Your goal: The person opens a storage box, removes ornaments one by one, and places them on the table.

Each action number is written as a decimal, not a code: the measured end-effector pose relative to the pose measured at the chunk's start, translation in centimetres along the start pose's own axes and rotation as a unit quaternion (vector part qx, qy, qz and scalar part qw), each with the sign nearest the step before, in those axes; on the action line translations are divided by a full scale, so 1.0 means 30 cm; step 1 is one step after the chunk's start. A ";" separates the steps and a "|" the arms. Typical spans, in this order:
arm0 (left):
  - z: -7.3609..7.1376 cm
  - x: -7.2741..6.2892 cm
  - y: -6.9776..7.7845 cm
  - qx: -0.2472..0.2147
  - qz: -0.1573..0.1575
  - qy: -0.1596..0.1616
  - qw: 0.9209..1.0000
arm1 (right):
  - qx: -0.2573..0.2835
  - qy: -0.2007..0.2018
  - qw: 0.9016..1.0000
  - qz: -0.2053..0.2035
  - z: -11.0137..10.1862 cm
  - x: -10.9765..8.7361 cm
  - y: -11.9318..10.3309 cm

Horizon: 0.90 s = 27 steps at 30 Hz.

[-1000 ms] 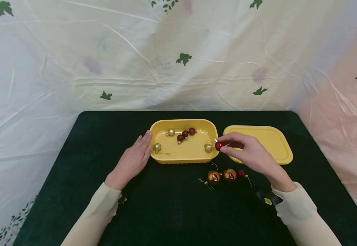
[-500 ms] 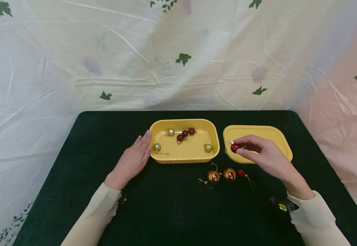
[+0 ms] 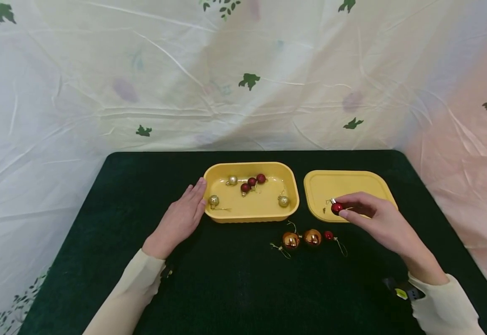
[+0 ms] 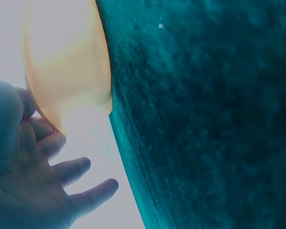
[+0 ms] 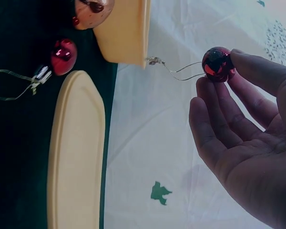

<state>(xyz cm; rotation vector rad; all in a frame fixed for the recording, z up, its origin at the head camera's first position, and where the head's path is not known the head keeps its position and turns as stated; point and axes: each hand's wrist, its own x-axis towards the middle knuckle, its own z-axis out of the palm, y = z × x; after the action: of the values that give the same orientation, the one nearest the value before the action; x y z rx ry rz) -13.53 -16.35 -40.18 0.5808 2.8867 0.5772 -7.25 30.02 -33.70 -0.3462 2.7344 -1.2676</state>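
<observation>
The right hand (image 3: 388, 225) pinches a red bauble (image 3: 337, 208) above the lid (image 3: 348, 180), near the surface's (image 3: 235, 288) far right corner. The left hand (image 3: 180, 221), fingers straight, touches the box's (image 3: 249, 217) left end.

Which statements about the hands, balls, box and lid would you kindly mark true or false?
1. The right hand pinches a shiny red ball. True.
2. Three dark red balls lie inside the yellow box. True.
3. The yellow box is covered. False: the yellow lid lies beside it.
4. The left hand touches the yellow box. True.
5. Every unheld ball is inside the yellow box. False: two copper balls and a small red ball lie outside.
</observation>
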 end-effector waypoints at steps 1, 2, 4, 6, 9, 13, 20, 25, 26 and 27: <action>0.000 0.000 0.000 -0.001 -0.001 0.000 1.000 | 0.000 0.002 1.000 0.001 0.000 -0.006 0.005; -0.001 0.000 0.001 -0.002 -0.002 0.000 1.000 | -0.001 0.004 1.000 0.001 -0.001 -0.012 0.010; -0.002 0.000 0.002 0.000 -0.002 0.001 1.000 | -0.003 0.007 1.000 0.005 -0.001 -0.023 0.020; -0.002 0.001 0.003 0.000 -0.002 0.001 1.000 | -0.001 0.006 1.000 0.014 -0.001 -0.032 0.031; -0.002 0.001 0.005 -0.001 -0.004 0.000 1.000 | -0.004 0.007 1.000 0.022 -0.001 -0.048 0.051; -0.002 0.000 0.006 -0.003 -0.009 -0.004 1.000 | -0.009 0.013 0.999 0.029 -0.004 -0.071 0.081; 0.002 0.002 0.006 0.004 -0.015 -0.004 1.000 | -0.019 0.016 0.999 0.044 -0.010 -0.106 0.137; 0.002 0.002 0.006 0.004 -0.012 -0.003 1.000 | -0.017 0.000 0.998 0.059 -0.002 -0.125 0.176; 0.003 0.002 0.006 0.004 -0.012 -0.002 1.000 | -0.015 -0.003 0.998 0.062 0.001 -0.127 0.183; 0.003 0.002 0.005 0.005 -0.011 -0.002 1.000 | -0.014 -0.005 0.998 0.065 0.005 -0.128 0.189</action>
<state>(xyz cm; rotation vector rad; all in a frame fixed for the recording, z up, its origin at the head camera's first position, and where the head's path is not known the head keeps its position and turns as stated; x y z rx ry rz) -13.52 -16.15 -40.20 0.5490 2.8903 0.5579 -4.40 34.42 -38.11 -0.1728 2.7179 -1.1925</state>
